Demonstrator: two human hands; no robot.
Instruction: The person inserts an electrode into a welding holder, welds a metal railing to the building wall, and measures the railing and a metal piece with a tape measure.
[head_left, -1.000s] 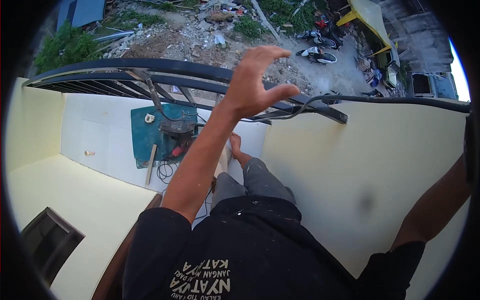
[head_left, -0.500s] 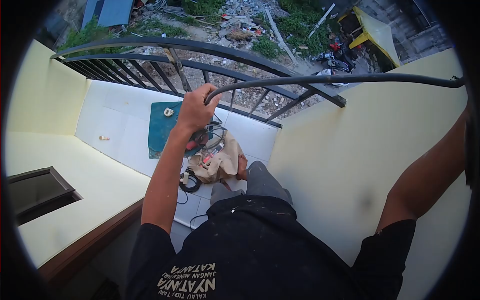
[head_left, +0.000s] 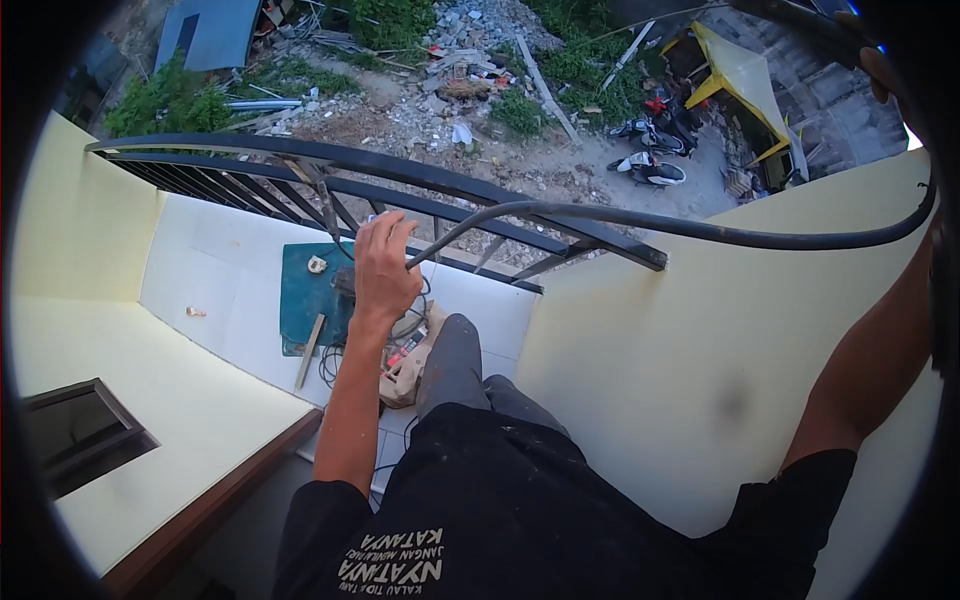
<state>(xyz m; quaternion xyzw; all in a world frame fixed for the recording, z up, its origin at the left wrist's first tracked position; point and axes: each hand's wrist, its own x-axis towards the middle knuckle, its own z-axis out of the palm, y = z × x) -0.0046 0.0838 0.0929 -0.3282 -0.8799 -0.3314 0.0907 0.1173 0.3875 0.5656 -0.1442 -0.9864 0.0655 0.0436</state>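
Observation:
My left hand [head_left: 385, 265] is closed around a thick black cable [head_left: 640, 218] just beyond the black metal railing's inner side. From there the cable arcs right, past the pale wall, toward my right arm. At the upper right edge, partly in shadow, the fingers of my right hand [head_left: 880, 72] curl at a dark handle-like tool [head_left: 800, 30]. A thin rod seems to extend left from that tool; its exact kind is hard to make out. On the railing [head_left: 440, 180], near my left hand, sits a dark clamp [head_left: 326, 210] with a cable.
A teal board [head_left: 300, 300] lies on white tiles with a white tape measure [head_left: 317, 265] and a narrow strip [head_left: 310, 352]. Beside my legs is a beige cloth bag [head_left: 405, 375] with tools and cables. Pale walls flank the balcony; rubble and motorcycles [head_left: 650, 168] are below.
My right hand and the dark tool have come into view at the upper right. My left hand sits lower in view, still on the cable. The view has shifted, and my legs have moved.

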